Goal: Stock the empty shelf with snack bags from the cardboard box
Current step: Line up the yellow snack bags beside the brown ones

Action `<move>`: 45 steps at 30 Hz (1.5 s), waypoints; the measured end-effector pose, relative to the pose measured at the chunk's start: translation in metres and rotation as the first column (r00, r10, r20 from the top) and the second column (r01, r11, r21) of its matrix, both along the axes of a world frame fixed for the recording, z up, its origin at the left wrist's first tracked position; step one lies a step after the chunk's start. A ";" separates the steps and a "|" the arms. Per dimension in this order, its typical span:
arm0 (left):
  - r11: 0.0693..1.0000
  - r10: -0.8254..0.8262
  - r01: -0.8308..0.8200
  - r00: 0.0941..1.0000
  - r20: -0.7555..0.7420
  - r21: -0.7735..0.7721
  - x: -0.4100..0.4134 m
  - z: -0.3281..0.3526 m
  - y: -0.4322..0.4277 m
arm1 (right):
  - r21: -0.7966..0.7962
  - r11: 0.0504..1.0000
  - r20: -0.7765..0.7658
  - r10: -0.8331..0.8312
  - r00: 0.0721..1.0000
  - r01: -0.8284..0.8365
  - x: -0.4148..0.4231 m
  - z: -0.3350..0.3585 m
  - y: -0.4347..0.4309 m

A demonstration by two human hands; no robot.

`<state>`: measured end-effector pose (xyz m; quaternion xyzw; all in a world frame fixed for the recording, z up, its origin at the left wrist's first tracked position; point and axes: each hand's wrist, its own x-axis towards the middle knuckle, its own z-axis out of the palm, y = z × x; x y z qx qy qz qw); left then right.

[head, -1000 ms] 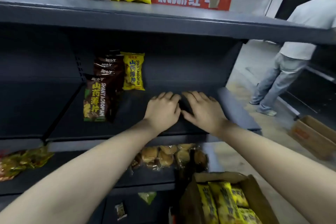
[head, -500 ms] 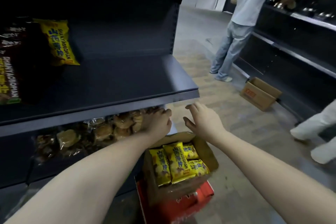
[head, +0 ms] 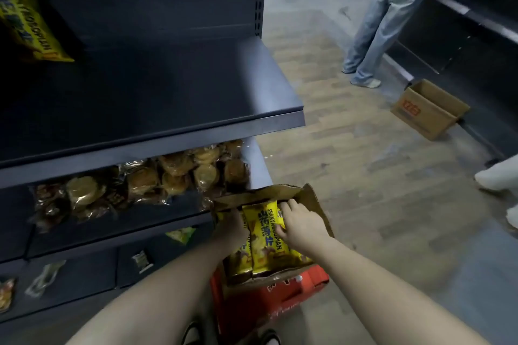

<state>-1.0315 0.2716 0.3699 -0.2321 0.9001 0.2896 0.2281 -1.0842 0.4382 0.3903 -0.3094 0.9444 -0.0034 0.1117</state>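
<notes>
Right hand: grip curled over the edge of upright yellow snack bags. Left hand opposite, fingers buried; its grip cannot be told. Risk: slick bags squeezed only from the sides may slide out on lifting. Both wrists bend down into the cardboard box. The bare shelf lies above and to the left.

The camera is riding on the person's head, facing forward and tilting steeply down. It is hanging close above the cardboard box of snack bags, taking in the dark shelf at left and aisle floor at right.
</notes>
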 end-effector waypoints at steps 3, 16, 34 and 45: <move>0.993 0.104 -0.107 0.993 0.053 0.056 -0.001 -0.023 -0.002 | 0.017 1.000 0.115 -0.017 0.993 0.015 -0.003 -0.017 -0.013; 0.926 0.355 -0.366 0.928 0.115 0.094 -0.030 -0.067 0.001 | 0.058 0.956 0.404 -0.287 0.868 0.289 -0.012 -0.076 -0.060; 0.749 0.609 -0.567 0.793 -0.019 0.342 -0.023 -0.047 0.002 | -0.160 0.444 0.852 -0.389 0.350 0.882 -0.027 -0.076 -0.019; 0.120 0.495 -0.278 0.849 0.185 0.953 0.000 0.000 0.008 | 0.081 0.343 0.980 0.142 -0.136 0.936 -0.009 -0.013 -0.015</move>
